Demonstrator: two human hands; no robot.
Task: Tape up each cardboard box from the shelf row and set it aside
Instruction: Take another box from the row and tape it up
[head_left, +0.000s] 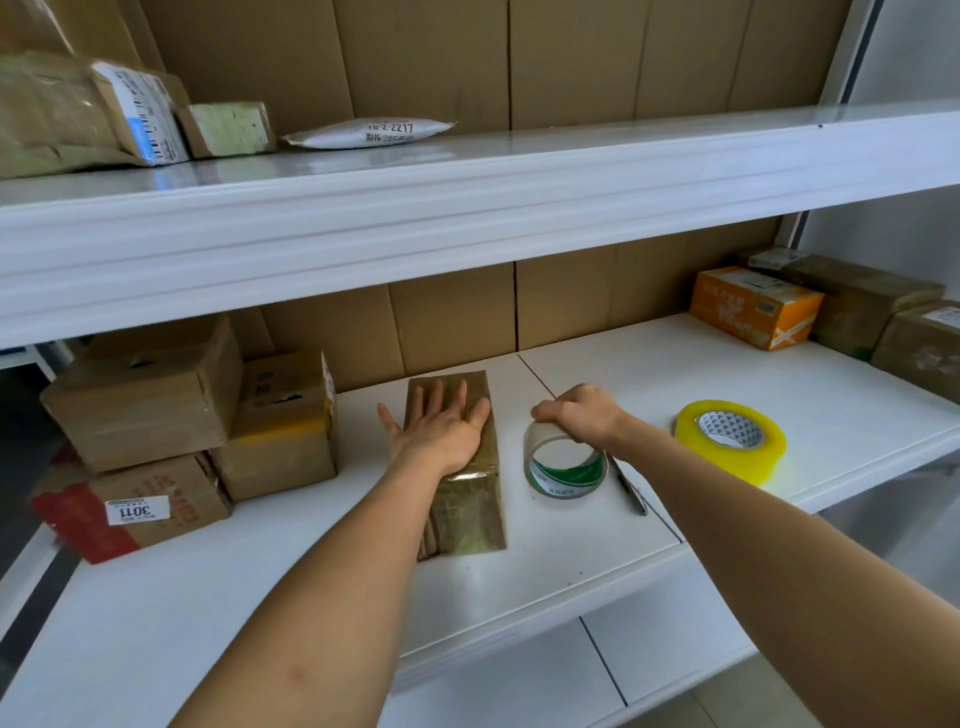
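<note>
Even, bright, diffuse light; soft short shadow under the flat left hand (441, 426). Sheen on the white metal upper shelf (467, 208) above it. Wide-angle bowing at frame edges. Left-side boxes slightly soft, forearms blurred near camera.

I count two hands: my left hand (441, 426) and right hand (582, 413). Two tape rolls: a clear roll (565, 465) and a yellow roll (730, 439). One pen (631, 488). Ten cardboard boxes across two shelves, one taped box (467, 499) central. One white mailer pouch (371, 132).
</note>
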